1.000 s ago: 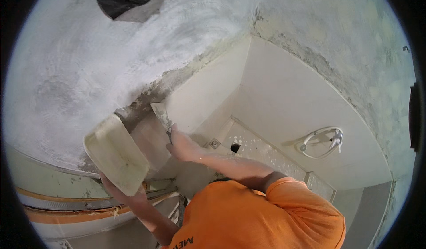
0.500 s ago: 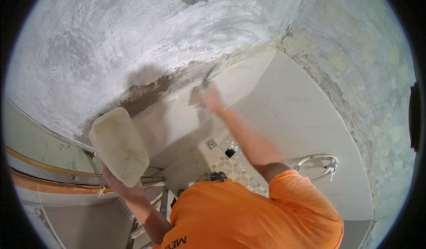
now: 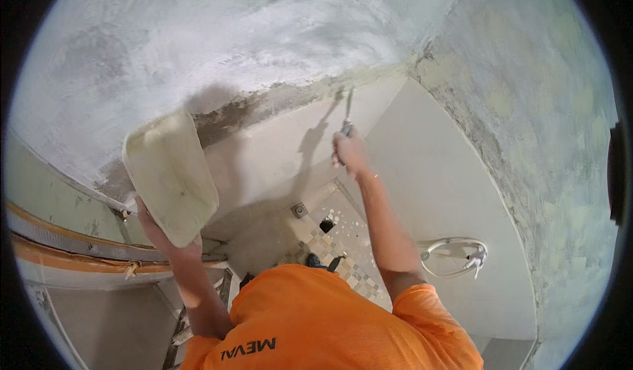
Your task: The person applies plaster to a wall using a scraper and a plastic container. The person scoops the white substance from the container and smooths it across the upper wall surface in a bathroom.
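Observation:
My left hand grips a whitish rectangular plastic tub from below and behind. The tub is tilted so its inside shows, with pale residue on the walls. My right hand is closed around the handle of a putty knife. Its narrow blade points up toward the seam where the plastered wall meets the light wall tiles. Whether the blade touches the wall I cannot tell. A rough grey-brown strip runs along that seam, between the tub and the knife.
On the right tiled wall hangs a looped white shower hose with its fitting. Below are a mosaic floor, a dark drain hole and a square drain cover. A ladder stands beside me at lower left.
My right hand has moved right along the seam with the putty knife, toward the corner. The tub in my left hand has shifted slightly up and left.

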`<state>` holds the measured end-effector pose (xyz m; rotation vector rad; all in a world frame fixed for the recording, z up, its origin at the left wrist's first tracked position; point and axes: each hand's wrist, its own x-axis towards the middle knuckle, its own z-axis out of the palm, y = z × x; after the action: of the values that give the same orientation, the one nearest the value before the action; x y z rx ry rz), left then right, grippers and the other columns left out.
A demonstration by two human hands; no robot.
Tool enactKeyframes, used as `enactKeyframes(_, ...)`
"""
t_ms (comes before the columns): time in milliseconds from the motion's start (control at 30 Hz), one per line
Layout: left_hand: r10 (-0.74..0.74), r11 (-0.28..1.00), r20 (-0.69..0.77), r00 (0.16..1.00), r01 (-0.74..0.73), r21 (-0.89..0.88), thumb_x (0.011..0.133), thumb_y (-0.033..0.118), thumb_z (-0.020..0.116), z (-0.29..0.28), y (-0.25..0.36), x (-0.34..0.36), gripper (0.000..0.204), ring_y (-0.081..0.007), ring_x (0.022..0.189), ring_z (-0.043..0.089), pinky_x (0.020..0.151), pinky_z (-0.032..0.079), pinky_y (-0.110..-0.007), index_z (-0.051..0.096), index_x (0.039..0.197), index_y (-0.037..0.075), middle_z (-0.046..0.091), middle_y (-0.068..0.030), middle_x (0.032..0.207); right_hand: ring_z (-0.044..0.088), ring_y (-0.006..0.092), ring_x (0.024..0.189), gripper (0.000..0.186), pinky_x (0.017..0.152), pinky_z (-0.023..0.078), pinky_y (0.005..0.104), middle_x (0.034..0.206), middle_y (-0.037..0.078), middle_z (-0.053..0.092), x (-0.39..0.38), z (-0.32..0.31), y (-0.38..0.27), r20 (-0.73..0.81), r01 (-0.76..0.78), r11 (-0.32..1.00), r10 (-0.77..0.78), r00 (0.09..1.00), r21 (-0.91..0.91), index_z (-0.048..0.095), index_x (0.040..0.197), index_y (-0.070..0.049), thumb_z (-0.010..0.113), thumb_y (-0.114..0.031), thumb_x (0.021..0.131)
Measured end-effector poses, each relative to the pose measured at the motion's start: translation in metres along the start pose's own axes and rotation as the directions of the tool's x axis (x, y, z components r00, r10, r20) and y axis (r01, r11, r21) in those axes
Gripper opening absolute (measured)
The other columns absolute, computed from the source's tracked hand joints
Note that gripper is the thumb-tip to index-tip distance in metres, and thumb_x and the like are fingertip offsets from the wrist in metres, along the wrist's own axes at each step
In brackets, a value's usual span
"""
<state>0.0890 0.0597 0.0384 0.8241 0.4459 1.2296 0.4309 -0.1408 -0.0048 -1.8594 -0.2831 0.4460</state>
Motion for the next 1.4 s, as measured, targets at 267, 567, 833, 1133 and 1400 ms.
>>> enactKeyframes(267,0.024,0.999,-0.081,0.996,-0.026,-0.022,0.104,0.040,0.053,-0.038,0.042,-0.009,0.060,-0.0254,0.128,0.055,0.103,0.050,-0.043,0.041,0.149,0.002,0.053,-0.0137,0.142,0.071,0.0363,0.075,0.044,0.087,0.055,0.0493,0.088,0.029,0.068,-0.032,0.133,-0.048,0.312,0.070,0.987,-0.022,0.950,-0.145,0.044,0.116,0.012,0.057,-0.025,0.097)
enactKeyframes(567,0.326,0.850,0.077,0.942,-0.328,0.412,0.108,0.045,0.041,-0.037,-0.005,0.018,0.057,-0.0226,0.128,0.055,0.103,0.051,-0.039,0.043,0.148,0.003,0.053,-0.0136,0.140,0.062,0.0232,0.059,0.047,0.050,0.052,0.0371,0.087,0.016,0.061,-0.100,0.067,-0.010,0.263,0.127,0.988,-0.101,0.959,-0.086,0.044,0.128,0.008,0.058,-0.016,0.091)
enactKeyframes(833,0.112,0.957,0.068,0.991,-0.126,0.261,0.109,0.041,0.041,-0.048,0.035,-0.008,0.054,-0.0229,0.132,0.052,0.103,0.050,-0.039,0.044,0.148,0.004,0.054,-0.0136,0.140,0.061,0.0205,0.056,0.031,0.052,0.053,0.0374,0.073,0.009,0.062,0.046,0.025,-0.023,-0.116,-0.045,0.996,0.054,0.992,0.081,0.060,0.117,0.002,0.054,-0.018,0.094)
enactKeyframes(1133,0.308,0.880,0.066,0.949,-0.311,0.360,0.107,0.036,0.047,-0.079,0.023,0.003,0.056,-0.0251,0.133,0.050,0.106,0.049,-0.042,0.037,0.151,0.002,0.048,-0.0126,0.145,0.058,0.0490,0.117,0.066,0.102,0.046,0.0514,0.125,0.038,0.056,-0.121,0.159,-0.029,0.456,0.318,0.914,-0.178,0.872,-0.252,0.033,0.142,0.014,0.058,-0.020,0.092)
enactKeyframes(1400,0.522,0.378,0.339,0.783,-0.569,0.730,0.107,0.041,0.046,-0.073,0.014,0.007,0.056,-0.0255,0.128,0.054,0.105,0.049,-0.043,0.041,0.147,0.001,0.049,-0.0119,0.145,0.068,0.0296,0.084,0.057,0.077,0.056,0.0454,0.109,0.025,0.065,-0.024,0.015,-0.038,0.031,0.017,0.976,-0.010,0.999,-0.215,0.040,0.141,0.007,0.055,-0.022,0.094)
